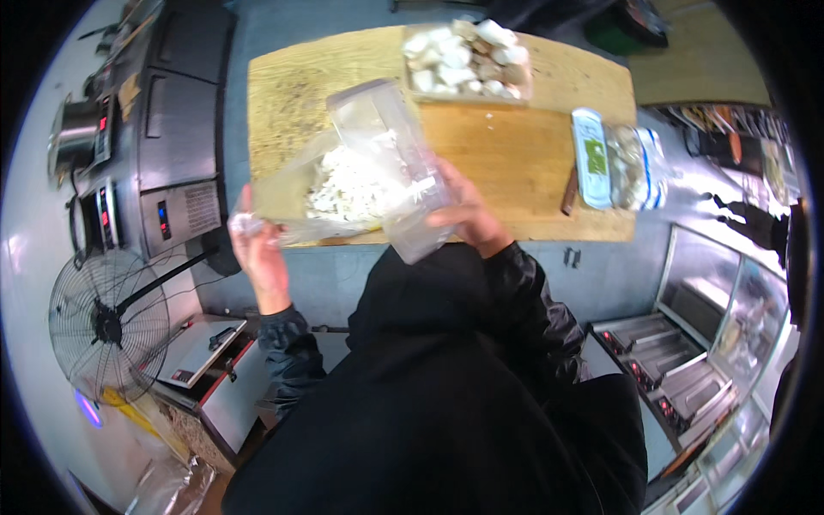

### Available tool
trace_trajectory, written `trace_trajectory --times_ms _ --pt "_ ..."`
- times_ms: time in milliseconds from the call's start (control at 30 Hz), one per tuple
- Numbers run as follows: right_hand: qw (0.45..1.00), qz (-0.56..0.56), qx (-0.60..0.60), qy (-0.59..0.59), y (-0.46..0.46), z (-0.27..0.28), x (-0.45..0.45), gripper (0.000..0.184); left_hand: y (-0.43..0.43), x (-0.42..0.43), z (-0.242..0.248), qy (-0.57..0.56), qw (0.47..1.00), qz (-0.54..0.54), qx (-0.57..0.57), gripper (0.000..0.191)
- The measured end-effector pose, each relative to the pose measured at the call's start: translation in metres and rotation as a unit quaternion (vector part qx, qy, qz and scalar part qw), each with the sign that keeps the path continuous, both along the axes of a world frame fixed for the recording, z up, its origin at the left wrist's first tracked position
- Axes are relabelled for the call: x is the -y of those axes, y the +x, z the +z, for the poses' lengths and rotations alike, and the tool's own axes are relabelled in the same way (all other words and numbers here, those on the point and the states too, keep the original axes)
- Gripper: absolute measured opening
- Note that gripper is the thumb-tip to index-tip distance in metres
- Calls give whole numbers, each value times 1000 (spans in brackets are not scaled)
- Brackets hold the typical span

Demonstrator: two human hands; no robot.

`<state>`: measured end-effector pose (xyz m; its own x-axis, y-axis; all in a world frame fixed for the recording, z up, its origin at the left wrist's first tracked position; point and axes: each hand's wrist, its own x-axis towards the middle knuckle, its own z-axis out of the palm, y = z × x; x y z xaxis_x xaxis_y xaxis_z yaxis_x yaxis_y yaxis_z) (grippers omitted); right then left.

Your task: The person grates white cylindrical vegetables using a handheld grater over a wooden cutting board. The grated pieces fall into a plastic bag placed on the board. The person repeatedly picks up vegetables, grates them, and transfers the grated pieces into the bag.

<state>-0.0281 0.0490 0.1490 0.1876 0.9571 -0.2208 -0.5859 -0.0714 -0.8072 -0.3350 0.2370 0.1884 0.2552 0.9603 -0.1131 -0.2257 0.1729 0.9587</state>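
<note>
My left hand (261, 251) grips the gathered edge of a clear plastic bag (283, 193) at the table's near left. My right hand (473, 209) holds a clear plastic container (380, 109), tilted over the bag. Chopped white pieces (351, 190) form a heap behind the clear plastic; how they divide between bag and container I cannot tell. Right of the container lies a wooden cutting board (502, 167) with a few white crumbs. Farther back stands a shallow box (468, 98) heaped with white and brownish rounded pieces, apparently mushrooms.
A brown handle (569, 192) lies beside a pale blue container (592, 183) with a green patch. Next to that is a plastic bag with pale contents (634, 167). All rest on the wooden table (290, 77). A wire-caged fan (109, 322) stands left; a steel appliance with several wells (663, 360) is right.
</note>
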Motion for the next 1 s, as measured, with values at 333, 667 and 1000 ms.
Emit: trace_trajectory --times_ms 333,667,1000 --pt "867 -223 -442 -49 114 -128 161 85 80 68 51 241 888 111 -376 18" --pt "838 -72 196 -504 168 -125 246 37 279 180 -185 222 734 -207 -607 27" --pt "676 211 690 -147 156 -132 125 37 249 210 -112 21 927 -77 -366 24"
